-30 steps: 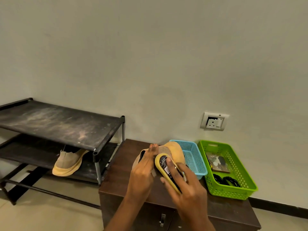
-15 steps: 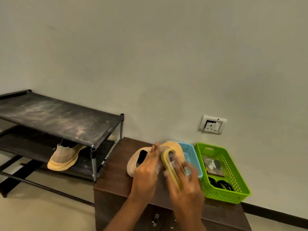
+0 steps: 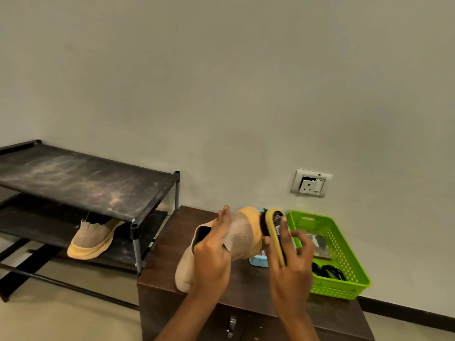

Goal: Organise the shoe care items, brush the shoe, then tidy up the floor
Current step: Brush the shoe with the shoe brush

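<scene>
A beige knit shoe point(image 3: 242, 236) with a yellow sole rests heel-down on the dark wooden cabinet point(image 3: 170, 249), toe raised. My left hand point(image 3: 211, 254) grips it around the collar and upper. My right hand point(image 3: 290, 264) holds a yellow-backed shoe brush point(image 3: 275, 230) with dark bristles pressed against the shoe's toe and sole. Behind the shoe a blue basket point(image 3: 258, 260) is mostly hidden. A green basket point(image 3: 344, 242) to the right holds a dark packet and black coiled laces.
A black two-tier shoe rack point(image 3: 86, 180) stands at the left with the matching shoe point(image 3: 94, 239) on its lower shelf. A wall socket point(image 3: 310, 183) sits above the baskets. The beige floor point(image 3: 61, 313) shows beside the cabinet.
My right hand has swept the brush from the shoe's upper out to its toe on the right. My left hand has tilted the shoe further up, toe raised.
</scene>
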`<state>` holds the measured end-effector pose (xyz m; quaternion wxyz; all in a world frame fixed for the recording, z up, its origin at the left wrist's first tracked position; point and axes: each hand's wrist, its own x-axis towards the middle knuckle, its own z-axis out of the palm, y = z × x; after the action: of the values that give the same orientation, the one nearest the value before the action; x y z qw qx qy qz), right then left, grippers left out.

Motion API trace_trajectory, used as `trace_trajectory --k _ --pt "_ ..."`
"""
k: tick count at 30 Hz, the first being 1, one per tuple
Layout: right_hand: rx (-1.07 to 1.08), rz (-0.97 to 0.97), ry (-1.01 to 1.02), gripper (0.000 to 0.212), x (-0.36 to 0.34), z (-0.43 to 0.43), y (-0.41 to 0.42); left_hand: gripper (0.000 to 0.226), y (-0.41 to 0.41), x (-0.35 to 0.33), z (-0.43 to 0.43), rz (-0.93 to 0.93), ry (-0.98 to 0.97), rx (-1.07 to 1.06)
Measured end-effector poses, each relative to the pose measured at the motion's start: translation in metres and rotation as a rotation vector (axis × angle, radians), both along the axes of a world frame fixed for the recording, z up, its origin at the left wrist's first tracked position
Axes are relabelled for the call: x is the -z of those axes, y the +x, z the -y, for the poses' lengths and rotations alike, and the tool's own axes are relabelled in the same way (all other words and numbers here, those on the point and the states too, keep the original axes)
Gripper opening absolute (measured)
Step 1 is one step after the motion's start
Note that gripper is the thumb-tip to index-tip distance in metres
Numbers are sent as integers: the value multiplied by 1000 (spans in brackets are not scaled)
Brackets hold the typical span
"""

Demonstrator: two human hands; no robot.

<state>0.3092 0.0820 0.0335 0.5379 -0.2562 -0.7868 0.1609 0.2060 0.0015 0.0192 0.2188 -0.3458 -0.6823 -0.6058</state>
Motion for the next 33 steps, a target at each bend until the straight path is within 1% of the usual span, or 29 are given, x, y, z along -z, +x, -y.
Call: trace_trajectory --k 1,3,4,5,7,8,9,12,14,16,19,22,23,25,27,28,29,30,31,33 --pt "-40 -11 -9 55 1 5 2 66 3 0 -2 -30 -6 5" --pt "-154 37 135 48 7 21 4 57 2 5 -2 -116 -57 28" --pt "-170 76 200 45 11 25 6 57 -1 8 0 -149 -93 49" --pt "-160 104 206 44 9 22 7 58 -3 10 2 -192 -130 80" --pt "-52 118 37 47 0 7 10 58 -5 15 1 -318 -196 111" --pt "-2 128 -46 49 -1 0 13 55 -2 18 -3 -375 -217 110" --pt "14 159 -88 52 2 -3 18 51 2 22 -7 -403 -233 110" --pt "-98 293 -143 51 11 5 28 39 8 35 -12 -401 -254 98" --pt "-98 432 -221 46 16 -3 32 44 3 47 -6 -443 -309 45" --pt "-92 498 -324 43 26 -20 39 48 -2 57 2 -527 -366 61" --pt "-201 423 -517 43 48 -26 48 46 -2 73 3 -659 -497 205" --pt "-264 387 -568 39 58 -23 47 43 -9 77 1 -768 -534 340" --pt "-268 361 -597 37 59 -25 45 48 -13 74 0 -779 -535 379" --pt "-257 289 -662 34 59 -31 40 70 -25 62 -3 -771 -553 444" --pt "-263 207 -739 28 58 -30 36 99 -41 47 -10 -755 -610 490" --pt "-276 166 -771 25 58 -30 33 109 -48 39 -14 -749 -652 521" --pt "-281 129 -793 26 59 -30 31 115 -53 33 -19 -743 -690 552" --pt "-277 100 -804 29 60 -31 29 114 -57 27 -26 -734 -712 572" --pt "-262 74 -810 32 61 -34 27 107 -59 23 -32 -730 -713 579" --pt "-222 20 -799 37 60 -37 24 84 -61 15 -42 -693 -694 555"
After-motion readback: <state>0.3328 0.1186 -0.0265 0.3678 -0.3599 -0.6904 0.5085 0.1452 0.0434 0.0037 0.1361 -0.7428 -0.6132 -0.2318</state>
